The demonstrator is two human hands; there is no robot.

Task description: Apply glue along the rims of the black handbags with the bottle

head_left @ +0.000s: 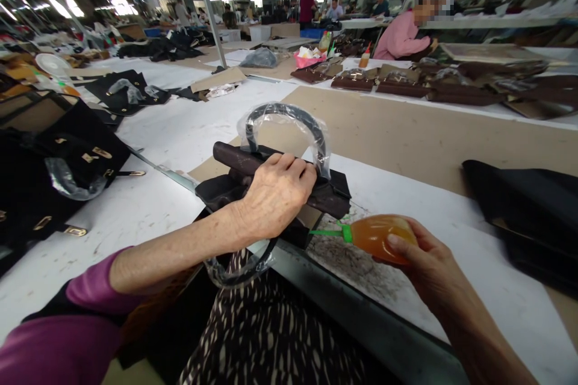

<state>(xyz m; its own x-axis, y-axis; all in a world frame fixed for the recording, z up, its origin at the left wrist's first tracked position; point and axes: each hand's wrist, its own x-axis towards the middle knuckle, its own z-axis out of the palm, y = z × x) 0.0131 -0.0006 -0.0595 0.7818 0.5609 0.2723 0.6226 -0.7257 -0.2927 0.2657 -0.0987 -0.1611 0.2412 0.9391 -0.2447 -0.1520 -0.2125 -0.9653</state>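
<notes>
A black handbag (217, 191) lies at the table's near edge, its two handles wrapped in clear plastic. The far handle (323, 138) arches up; the near one hangs toward my lap. My left hand (282, 192) is closed over the bag's middle, by a dark brown rolled piece (237, 159); its fingertips are hidden. In my right hand (424, 246) is a squeeze bottle (374, 237) of amber liquid, held sideways. Its thin green nozzle (326, 233) points left at the bag's near right side. Whether the tip touches the bag, I cannot tell.
Black bags (67, 156) with gold fittings stand at left. Another black piece (524, 210) lies at right. Brown bags (401, 84) line the far side, near a seated person in pink (397, 36). An orange bottle (365, 59) and pink container (309, 59) stand there.
</notes>
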